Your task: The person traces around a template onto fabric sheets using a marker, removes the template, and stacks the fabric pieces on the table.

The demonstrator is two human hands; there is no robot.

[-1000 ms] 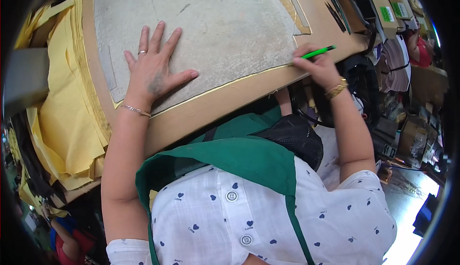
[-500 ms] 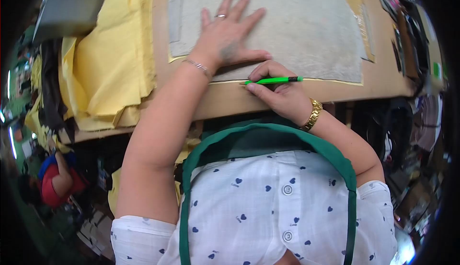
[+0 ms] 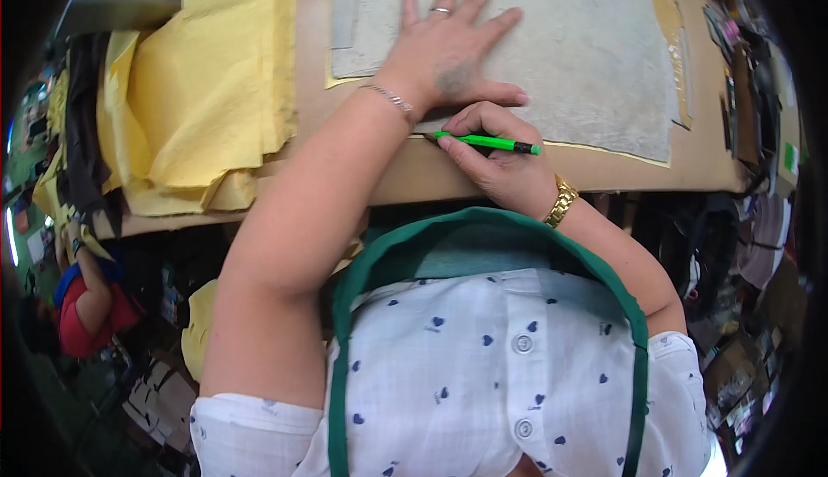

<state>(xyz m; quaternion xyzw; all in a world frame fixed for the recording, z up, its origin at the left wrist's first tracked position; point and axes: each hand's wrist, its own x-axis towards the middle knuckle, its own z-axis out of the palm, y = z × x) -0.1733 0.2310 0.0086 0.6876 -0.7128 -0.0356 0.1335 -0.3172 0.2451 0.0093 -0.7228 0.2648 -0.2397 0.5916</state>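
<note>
My left hand point(image 3: 453, 50) lies flat with spread fingers on a large grey sheet point(image 3: 595, 54). Thin yellow material point(image 3: 608, 153) shows along the sheet's near edge. Closed around a green pencil point(image 3: 496, 142), my right hand point(image 3: 504, 153) rests at that edge, just below my left thumb. The pencil's tip points left, beside my left wrist, and its black band and green end point right.
Folded yellow cloth point(image 3: 203, 89) is stacked on the brown table point(image 3: 388, 175) at the left. Dark tools point(image 3: 731, 102) lie at the right. Another person in red point(image 3: 90, 304) is at the far left, below the table's level.
My right hand has moved left along the sheet's near edge with the pencil. The view has shifted, so the sheet appears further right. My left hand remains spread on the sheet.
</note>
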